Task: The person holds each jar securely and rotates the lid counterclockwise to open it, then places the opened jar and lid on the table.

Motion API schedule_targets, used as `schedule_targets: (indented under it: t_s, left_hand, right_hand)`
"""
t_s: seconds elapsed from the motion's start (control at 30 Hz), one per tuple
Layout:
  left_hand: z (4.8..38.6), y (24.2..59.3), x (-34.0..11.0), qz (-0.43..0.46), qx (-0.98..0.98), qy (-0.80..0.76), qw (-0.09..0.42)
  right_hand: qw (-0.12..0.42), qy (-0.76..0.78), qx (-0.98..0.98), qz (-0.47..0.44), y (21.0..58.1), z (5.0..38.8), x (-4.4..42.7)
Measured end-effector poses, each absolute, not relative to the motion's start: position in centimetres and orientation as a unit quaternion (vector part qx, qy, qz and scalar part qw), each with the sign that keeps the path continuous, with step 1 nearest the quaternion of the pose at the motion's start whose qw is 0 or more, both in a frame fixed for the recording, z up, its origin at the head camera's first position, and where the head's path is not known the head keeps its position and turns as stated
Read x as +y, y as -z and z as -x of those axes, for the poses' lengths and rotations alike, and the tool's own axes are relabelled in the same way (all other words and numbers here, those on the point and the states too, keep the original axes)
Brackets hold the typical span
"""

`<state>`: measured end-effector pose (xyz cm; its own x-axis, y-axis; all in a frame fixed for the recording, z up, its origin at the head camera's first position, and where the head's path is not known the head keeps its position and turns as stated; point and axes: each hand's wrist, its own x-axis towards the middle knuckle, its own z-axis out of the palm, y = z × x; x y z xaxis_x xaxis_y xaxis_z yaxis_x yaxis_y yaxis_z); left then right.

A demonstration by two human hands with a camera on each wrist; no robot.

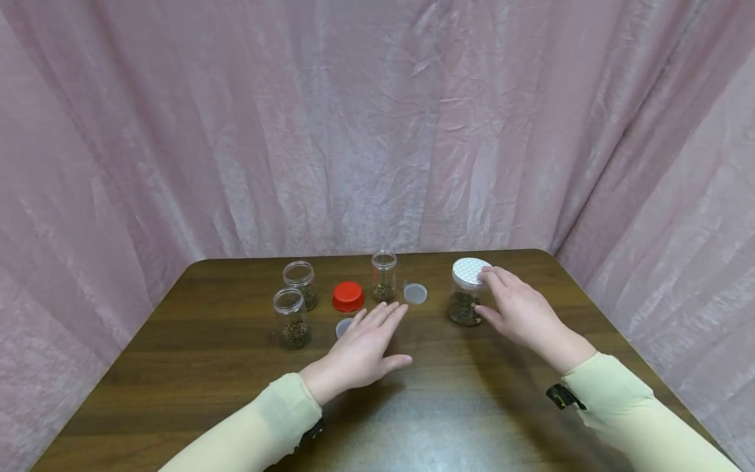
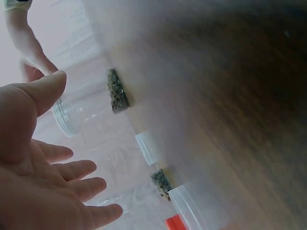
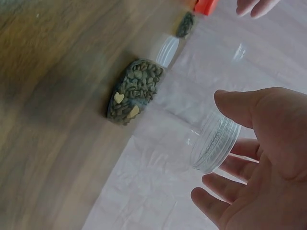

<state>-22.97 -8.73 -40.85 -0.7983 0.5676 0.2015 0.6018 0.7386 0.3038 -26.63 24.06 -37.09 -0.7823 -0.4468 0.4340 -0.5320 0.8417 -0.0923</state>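
My right hand (image 1: 522, 308) is at the upper side of a large clear jar (image 1: 463, 308), its fingers and thumb spread loosely near the threaded rim (image 3: 218, 143). A white patterned disc (image 1: 470, 271) covers the jar's mouth, and dark seeds with a few pale pieces (image 3: 135, 88) lie in the bottom. Whether the fingertips touch the jar I cannot tell. My left hand (image 1: 362, 347) hovers above the table with straight fingers and holds nothing. Beneath its fingers a translucent lid (image 1: 343, 326) is partly hidden.
Two uncapped jars with seeds, a front one (image 1: 291, 321) and one behind it (image 1: 301, 278), stand on the left. A red lid (image 1: 348, 297), a slim uncapped jar (image 1: 384, 278) and another translucent lid (image 1: 415, 294) are mid-table. A pink curtain (image 1: 366, 131) hangs behind the wooden table (image 1: 194, 328).
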Motion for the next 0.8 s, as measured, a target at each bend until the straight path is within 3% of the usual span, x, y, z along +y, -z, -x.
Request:
schedule_targets:
  t_s: [0.2, 0.8]
  left_hand:
    - [23.1, 40.7, -8.8, 0.305, -0.923, 0.234, 0.022]
    - [23.1, 40.7, -9.0, 0.303, -0.921, 0.245, 0.018]
  right_hand:
    - [0.208, -0.108, -0.934, -0.270, 37.2, 26.1, 23.6]
    - [0.211, -0.123, -0.924, -0.296, 37.3, 25.2, 22.2]
